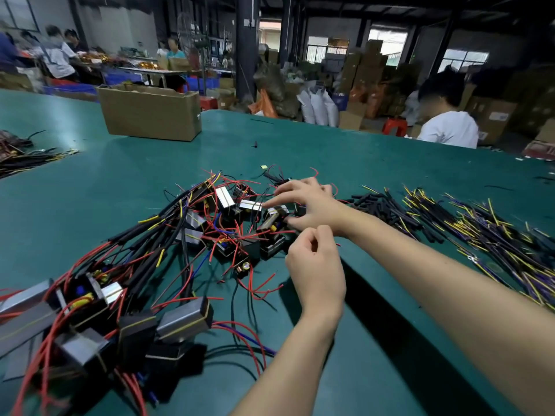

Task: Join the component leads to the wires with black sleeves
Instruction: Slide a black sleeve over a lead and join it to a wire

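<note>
On a green table [120,181], the right hand [309,202] reaches with spread fingers onto a transformer [274,212] in the red-leaded pile. The left hand [315,265] curls, pinching a thin red lead [338,244]. Black-sleeved wires [480,232] lie to the right.

I see a green worktop [360,151], red leads [258,291], grey-and-black components [183,321], black sleeves [378,205], yellow-tipped purple and black wires [486,235], and a brown box [150,115].

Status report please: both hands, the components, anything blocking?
Right hand reaching into component pile, fingers spread. Left hand curled beside it; a held lead cannot be told. Sleeved wires lie right, untouched. Tangled red leads crowd the pile.
</note>
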`<action>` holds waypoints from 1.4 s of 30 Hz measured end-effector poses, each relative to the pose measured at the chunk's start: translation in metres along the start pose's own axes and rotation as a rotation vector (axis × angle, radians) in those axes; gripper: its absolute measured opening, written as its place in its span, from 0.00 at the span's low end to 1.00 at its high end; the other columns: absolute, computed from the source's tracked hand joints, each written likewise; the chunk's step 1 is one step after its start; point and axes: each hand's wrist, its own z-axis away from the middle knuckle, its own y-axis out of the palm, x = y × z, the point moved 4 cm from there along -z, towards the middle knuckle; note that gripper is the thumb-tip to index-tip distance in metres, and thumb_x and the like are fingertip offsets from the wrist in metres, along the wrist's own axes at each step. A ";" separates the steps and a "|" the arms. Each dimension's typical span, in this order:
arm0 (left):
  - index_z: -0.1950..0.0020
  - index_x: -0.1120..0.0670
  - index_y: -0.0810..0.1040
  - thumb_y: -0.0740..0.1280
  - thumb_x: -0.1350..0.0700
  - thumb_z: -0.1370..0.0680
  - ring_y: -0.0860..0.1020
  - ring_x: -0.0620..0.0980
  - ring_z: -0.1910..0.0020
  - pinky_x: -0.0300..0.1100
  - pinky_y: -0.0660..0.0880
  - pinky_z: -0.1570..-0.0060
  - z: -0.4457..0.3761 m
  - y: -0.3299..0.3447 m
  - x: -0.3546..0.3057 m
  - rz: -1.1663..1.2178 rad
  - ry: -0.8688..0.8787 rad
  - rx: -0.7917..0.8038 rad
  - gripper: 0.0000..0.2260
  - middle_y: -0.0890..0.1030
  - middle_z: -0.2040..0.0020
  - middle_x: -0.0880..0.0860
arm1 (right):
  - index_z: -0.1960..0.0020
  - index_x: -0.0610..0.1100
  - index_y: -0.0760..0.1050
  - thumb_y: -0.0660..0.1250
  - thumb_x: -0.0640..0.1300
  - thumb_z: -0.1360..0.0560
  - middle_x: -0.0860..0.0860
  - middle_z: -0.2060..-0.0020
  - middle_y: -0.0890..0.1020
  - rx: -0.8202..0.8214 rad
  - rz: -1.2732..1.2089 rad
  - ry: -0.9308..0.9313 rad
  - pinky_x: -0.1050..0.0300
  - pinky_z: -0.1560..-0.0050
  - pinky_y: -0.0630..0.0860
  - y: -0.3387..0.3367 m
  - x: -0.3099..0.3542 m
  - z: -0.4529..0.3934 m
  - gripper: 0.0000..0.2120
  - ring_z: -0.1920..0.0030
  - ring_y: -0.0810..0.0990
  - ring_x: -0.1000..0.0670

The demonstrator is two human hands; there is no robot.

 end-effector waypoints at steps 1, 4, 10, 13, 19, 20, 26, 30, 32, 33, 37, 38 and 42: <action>0.73 0.52 0.59 0.61 0.62 0.25 0.56 0.44 0.73 0.37 0.56 0.75 -0.001 -0.001 0.000 0.013 -0.009 -0.018 0.19 0.59 0.77 0.46 | 0.39 0.63 0.75 0.64 0.38 0.28 0.58 0.34 0.70 0.064 0.038 -0.025 0.53 0.43 0.53 0.001 0.006 0.000 0.24 0.35 0.60 0.51; 0.72 0.53 0.60 0.60 0.62 0.25 0.57 0.44 0.73 0.37 0.57 0.75 0.000 -0.003 0.000 0.051 -0.007 -0.034 0.17 0.60 0.77 0.45 | 0.42 0.63 0.77 0.62 0.38 0.28 0.61 0.32 0.67 0.131 0.030 -0.011 0.52 0.39 0.51 -0.008 0.015 0.002 0.24 0.32 0.58 0.52; 0.72 0.53 0.60 0.60 0.60 0.23 0.57 0.46 0.71 0.38 0.57 0.74 -0.003 -0.003 0.004 0.096 -0.052 -0.079 0.18 0.60 0.77 0.46 | 0.51 0.58 0.82 0.64 0.62 0.26 0.62 0.57 0.78 0.267 0.015 0.100 0.46 0.38 0.59 -0.014 0.020 -0.003 0.12 0.49 0.72 0.57; 0.72 0.53 0.58 0.60 0.60 0.23 0.56 0.45 0.73 0.37 0.57 0.75 -0.001 -0.002 0.003 0.098 -0.034 -0.064 0.19 0.59 0.78 0.46 | 0.55 0.48 0.83 0.60 0.68 0.27 0.55 0.64 0.81 0.125 -0.237 0.279 0.53 0.41 0.66 -0.014 0.020 -0.012 0.25 0.59 0.76 0.56; 0.75 0.51 0.58 0.60 0.61 0.23 0.58 0.45 0.75 0.37 0.59 0.75 -0.002 -0.002 0.001 0.109 -0.042 -0.082 0.22 0.62 0.80 0.46 | 0.57 0.37 0.82 0.72 0.47 0.27 0.51 0.66 0.81 -0.061 -0.614 0.243 0.71 0.66 0.68 -0.019 0.032 -0.019 0.12 0.68 0.73 0.60; 0.75 0.51 0.58 0.60 0.62 0.23 0.58 0.45 0.75 0.37 0.59 0.75 -0.002 -0.002 0.000 0.112 -0.036 -0.091 0.22 0.62 0.81 0.47 | 0.59 0.38 0.81 0.71 0.44 0.26 0.49 0.65 0.82 -0.126 -0.675 0.224 0.71 0.67 0.67 -0.027 0.034 -0.019 0.09 0.69 0.73 0.58; 0.72 0.52 0.59 0.59 0.62 0.23 0.57 0.44 0.72 0.38 0.56 0.72 -0.004 -0.003 0.001 0.120 0.002 -0.104 0.18 0.59 0.75 0.45 | 0.59 0.44 0.73 0.64 0.39 0.22 0.50 0.69 0.82 -0.605 -1.152 0.250 0.64 0.69 0.67 -0.083 0.013 0.002 0.07 0.72 0.76 0.55; 0.66 0.53 0.66 0.59 0.58 0.20 0.64 0.53 0.65 0.52 0.62 0.62 -0.007 -0.002 0.005 0.248 -0.053 -0.089 0.13 0.66 0.69 0.52 | 0.58 0.43 0.74 0.64 0.40 0.22 0.50 0.69 0.82 -0.681 -1.163 0.217 0.64 0.68 0.69 -0.105 0.002 0.029 0.06 0.71 0.76 0.54; 0.58 0.49 0.70 0.61 0.57 0.20 0.71 0.53 0.62 0.52 0.69 0.58 -0.007 -0.004 0.001 0.268 -0.026 -0.108 0.08 0.73 0.63 0.52 | 0.58 0.43 0.74 0.64 0.40 0.21 0.48 0.67 0.81 -0.648 -1.132 0.243 0.63 0.67 0.68 -0.113 -0.002 0.045 0.07 0.70 0.76 0.52; 0.54 0.48 0.70 0.62 0.58 0.20 0.74 0.48 0.60 0.45 0.71 0.56 -0.006 -0.005 -0.003 0.281 0.014 -0.105 0.05 0.74 0.59 0.51 | 0.58 0.42 0.74 0.64 0.40 0.21 0.48 0.67 0.80 -0.635 -1.114 0.253 0.63 0.67 0.68 -0.115 -0.004 0.053 0.07 0.70 0.76 0.52; 0.37 0.50 0.66 0.62 0.65 0.22 0.73 0.34 0.59 0.26 0.69 0.55 -0.004 0.002 -0.008 0.247 0.145 0.056 0.16 0.74 0.48 0.51 | 0.57 0.42 0.74 0.62 0.41 0.21 0.51 0.69 0.78 -0.654 -1.208 0.260 0.66 0.69 0.70 -0.123 -0.008 0.089 0.07 0.71 0.73 0.55; 0.34 0.50 0.64 0.60 0.65 0.22 0.75 0.37 0.55 0.30 0.71 0.51 -0.004 0.006 -0.008 0.246 0.110 0.121 0.18 0.74 0.45 0.52 | 0.57 0.42 0.74 0.62 0.41 0.21 0.52 0.70 0.77 -0.652 -1.261 0.260 0.67 0.70 0.70 -0.125 -0.010 0.098 0.07 0.72 0.72 0.56; 0.34 0.51 0.65 0.53 0.63 0.18 0.79 0.52 0.52 0.39 0.75 0.54 -0.007 0.012 -0.010 0.407 -0.063 0.240 0.14 0.75 0.41 0.57 | 0.60 0.44 0.73 0.58 0.44 0.19 0.52 0.73 0.74 -0.559 -1.244 0.364 0.68 0.73 0.68 -0.113 -0.023 0.132 0.12 0.74 0.69 0.56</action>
